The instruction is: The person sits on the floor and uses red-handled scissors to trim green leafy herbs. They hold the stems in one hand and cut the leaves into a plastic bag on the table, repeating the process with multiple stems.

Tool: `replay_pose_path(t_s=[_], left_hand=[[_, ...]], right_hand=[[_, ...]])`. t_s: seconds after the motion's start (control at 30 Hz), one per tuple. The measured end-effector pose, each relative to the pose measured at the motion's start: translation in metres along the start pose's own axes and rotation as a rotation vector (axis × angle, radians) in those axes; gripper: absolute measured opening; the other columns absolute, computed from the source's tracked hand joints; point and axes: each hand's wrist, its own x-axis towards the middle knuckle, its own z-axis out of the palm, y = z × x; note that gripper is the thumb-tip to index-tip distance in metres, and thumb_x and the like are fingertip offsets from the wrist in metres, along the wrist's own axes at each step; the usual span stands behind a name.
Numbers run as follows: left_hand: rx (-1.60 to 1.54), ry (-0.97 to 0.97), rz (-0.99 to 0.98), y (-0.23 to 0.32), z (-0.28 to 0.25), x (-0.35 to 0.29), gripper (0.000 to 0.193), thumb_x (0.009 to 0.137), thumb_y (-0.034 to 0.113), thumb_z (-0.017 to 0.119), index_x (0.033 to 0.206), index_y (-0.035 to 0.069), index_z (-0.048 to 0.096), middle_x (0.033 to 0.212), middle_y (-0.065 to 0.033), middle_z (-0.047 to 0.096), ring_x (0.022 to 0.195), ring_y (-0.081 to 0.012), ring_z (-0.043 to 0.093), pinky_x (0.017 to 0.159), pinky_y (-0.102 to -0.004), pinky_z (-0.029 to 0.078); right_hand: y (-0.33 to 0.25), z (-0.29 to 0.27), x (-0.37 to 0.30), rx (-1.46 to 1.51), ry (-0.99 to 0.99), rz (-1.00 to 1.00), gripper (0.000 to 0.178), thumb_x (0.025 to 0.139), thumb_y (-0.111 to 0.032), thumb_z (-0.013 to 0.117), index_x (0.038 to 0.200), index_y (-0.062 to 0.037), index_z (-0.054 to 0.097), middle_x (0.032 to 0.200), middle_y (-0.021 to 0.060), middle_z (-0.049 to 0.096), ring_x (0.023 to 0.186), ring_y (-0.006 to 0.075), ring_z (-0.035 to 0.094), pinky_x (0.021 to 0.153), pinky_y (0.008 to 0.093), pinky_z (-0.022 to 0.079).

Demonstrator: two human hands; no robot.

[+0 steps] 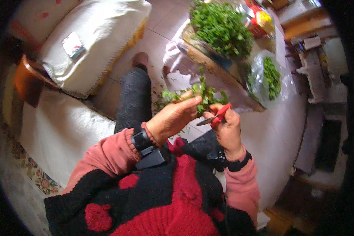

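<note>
Between my two hands, over my lap, is a small bunch of leafy green herbs [203,91]. My left hand [174,118] is closed around its stems, and leaves stick out past the fingers. Close beside it, my right hand [230,133] grips small red-handled scissors [221,115]. Their dark blades point left toward the left hand, just below the leaves. The fingers partly cover the handles, so how far the blades are apart cannot be made out. Some stems are hidden behind the left hand.
Ahead stands a low table with a big heap of green herbs [224,29] and a red and yellow package [261,21]. A clear plastic bag [270,78] holds more greens. A white-covered seat [94,39] is at left. Leaf scraps lie on the tiled floor.
</note>
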Motion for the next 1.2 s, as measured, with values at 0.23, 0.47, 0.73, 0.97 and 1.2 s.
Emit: replay_pose_path(t_s=[0.23,0.47,0.73,0.97,1.2], left_hand=[[0.106,0.031,0.038,0.01,-0.001,-0.001,0.038,0.089,0.028,0.056,0.121,0.011,0.047,0.115,0.0005,0.053,0.108,-0.0134,0.049,0.091,-0.0378,0.042],[0.057,-0.002,0.109,0.02,-0.013,0.007,0.036,0.09,0.027,0.053,0.122,0.011,0.046,0.117,-0.0007,0.052,0.104,-0.0137,0.053,0.085,-0.0334,0.044],[0.312,0.032,0.18,0.027,-0.017,0.009,0.03,0.089,0.022,0.056,0.113,0.007,0.044,0.1,-0.0059,0.06,0.079,-0.0122,0.059,0.068,-0.0254,0.046],[0.336,-0.046,0.228,0.032,-0.025,0.015,0.024,0.088,0.019,0.057,0.105,0.008,0.044,0.096,-0.0073,0.06,0.074,-0.0135,0.059,0.066,-0.0265,0.048],[0.608,0.024,0.284,0.052,-0.01,0.007,0.03,0.085,0.015,0.061,0.112,0.004,0.053,0.097,-0.002,0.061,0.085,-0.0103,0.055,0.075,-0.0272,0.047]], right_hand=[[-0.004,-0.008,0.005,0.089,0.007,0.26,0.008,0.078,-0.008,0.064,0.08,-0.0036,0.058,0.069,-0.0022,0.05,0.063,0.0055,0.043,0.058,0.02,0.033],[0.025,-0.063,0.011,0.356,0.193,0.273,0.007,0.079,-0.009,0.059,0.083,-0.0064,0.054,0.07,-0.0043,0.044,0.061,0.006,0.039,0.055,0.0199,0.029],[0.118,-0.199,0.068,-0.074,0.567,0.148,0.014,0.081,-0.012,0.056,0.093,-0.0038,0.053,0.076,0.0036,0.049,0.066,0.0139,0.044,0.061,0.0261,0.037],[0.209,-0.22,0.095,-0.284,0.478,0.395,0.012,0.082,-0.014,0.057,0.086,-0.0031,0.057,0.072,0.0052,0.056,0.057,0.0155,0.049,0.051,0.0277,0.041],[0.14,-0.206,0.047,0.272,0.549,0.191,0.007,0.084,-0.013,0.051,0.089,-0.0093,0.055,0.071,0.0078,0.056,0.051,0.0149,0.05,0.043,0.0265,0.039]])
